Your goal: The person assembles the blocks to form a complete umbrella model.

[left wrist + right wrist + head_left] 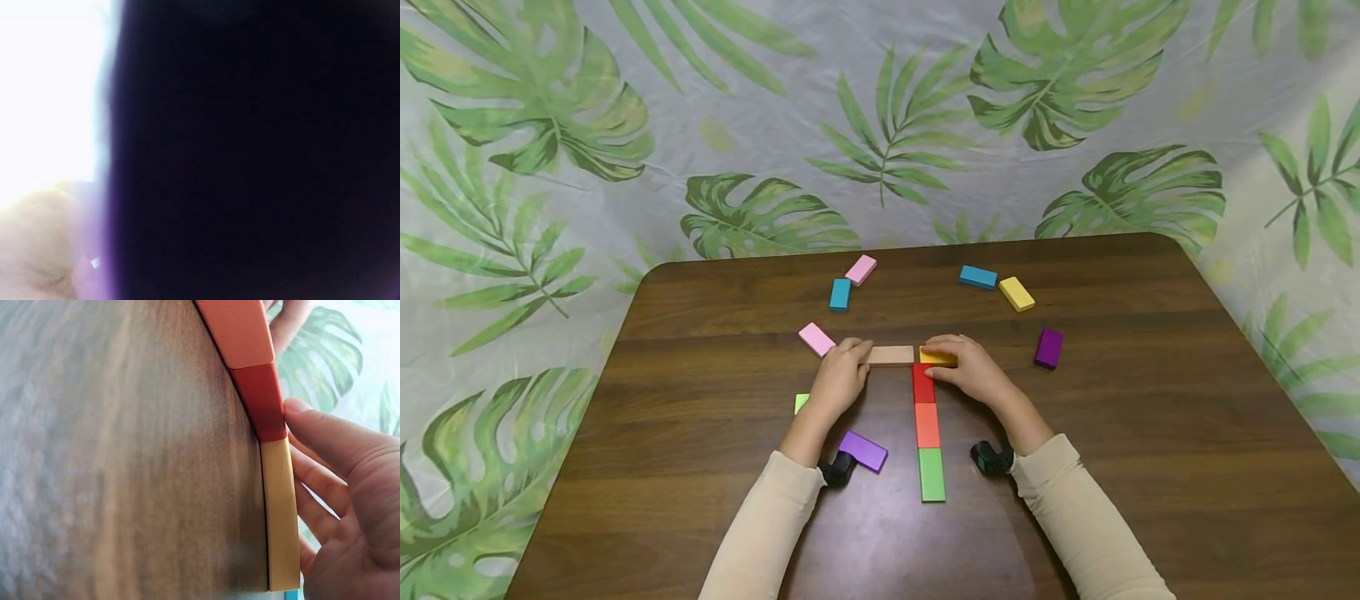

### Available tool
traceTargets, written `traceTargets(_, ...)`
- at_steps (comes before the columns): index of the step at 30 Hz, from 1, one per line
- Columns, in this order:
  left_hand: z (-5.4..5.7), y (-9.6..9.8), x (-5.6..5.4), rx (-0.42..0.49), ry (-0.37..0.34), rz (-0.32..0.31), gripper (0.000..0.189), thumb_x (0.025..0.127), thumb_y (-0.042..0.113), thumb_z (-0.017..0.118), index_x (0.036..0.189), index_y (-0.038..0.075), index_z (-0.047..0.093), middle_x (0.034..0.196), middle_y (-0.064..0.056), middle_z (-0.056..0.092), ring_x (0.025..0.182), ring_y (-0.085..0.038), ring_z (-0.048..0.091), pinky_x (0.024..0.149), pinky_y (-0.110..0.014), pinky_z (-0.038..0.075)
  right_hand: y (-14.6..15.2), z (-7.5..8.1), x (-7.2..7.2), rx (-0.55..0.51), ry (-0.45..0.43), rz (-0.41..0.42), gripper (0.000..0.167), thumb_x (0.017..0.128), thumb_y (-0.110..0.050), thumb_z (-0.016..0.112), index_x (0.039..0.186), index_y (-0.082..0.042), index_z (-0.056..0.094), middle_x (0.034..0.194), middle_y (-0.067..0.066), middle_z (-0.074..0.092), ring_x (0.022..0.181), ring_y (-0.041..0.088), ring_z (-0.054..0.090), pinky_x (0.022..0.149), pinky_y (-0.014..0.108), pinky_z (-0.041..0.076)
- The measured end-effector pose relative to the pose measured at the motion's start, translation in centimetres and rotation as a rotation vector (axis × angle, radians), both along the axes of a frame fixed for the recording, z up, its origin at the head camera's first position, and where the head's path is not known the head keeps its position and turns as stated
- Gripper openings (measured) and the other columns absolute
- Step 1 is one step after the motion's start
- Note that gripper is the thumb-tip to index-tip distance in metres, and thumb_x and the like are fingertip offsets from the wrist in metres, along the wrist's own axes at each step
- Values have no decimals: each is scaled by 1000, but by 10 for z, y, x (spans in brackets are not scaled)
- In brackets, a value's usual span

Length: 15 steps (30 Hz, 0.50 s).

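Tan block and yellow-orange block, mid-frame on desk.
Left hand touches tan block's left end, can't tell if pinching; right hand loosely spread, thumb on red block.

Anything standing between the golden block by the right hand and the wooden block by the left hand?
Nothing visible does: in the head view, only a narrow gap separates the golden block from the wooden block. The left hand is at the latter's outer end.

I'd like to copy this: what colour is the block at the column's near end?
The end block is green, seen best in the head view.
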<state>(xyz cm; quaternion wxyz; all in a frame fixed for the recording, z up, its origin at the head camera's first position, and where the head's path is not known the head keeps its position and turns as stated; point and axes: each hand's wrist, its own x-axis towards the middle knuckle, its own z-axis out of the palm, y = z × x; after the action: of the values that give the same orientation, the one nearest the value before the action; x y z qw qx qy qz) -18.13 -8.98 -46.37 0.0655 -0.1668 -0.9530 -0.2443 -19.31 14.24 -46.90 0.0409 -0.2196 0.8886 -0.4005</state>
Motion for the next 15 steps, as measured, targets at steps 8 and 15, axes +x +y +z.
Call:
traceTargets(8, -1, 2, -2, -11, -20, -10, 36, 80, 4, 64, 116, 3, 60, 111, -13, 58, 95, -32, 54, 84, -39, 40, 0, -1, 0, 6, 7, -4, 36, 78, -16, 71, 112, -5, 63, 116, 8, 57, 110, 25, 47, 94, 42, 34)
traceTargets(15, 0, 4, -1, -23, -28, -14, 36, 81, 6, 64, 117, 4, 60, 112, -12, 57, 94, -32, 54, 84, -39, 40, -1, 0, 0, 6, 9, 1, 36, 78, -16, 71, 110, -4, 64, 115, 8, 58, 109, 25, 47, 94, 41, 34)
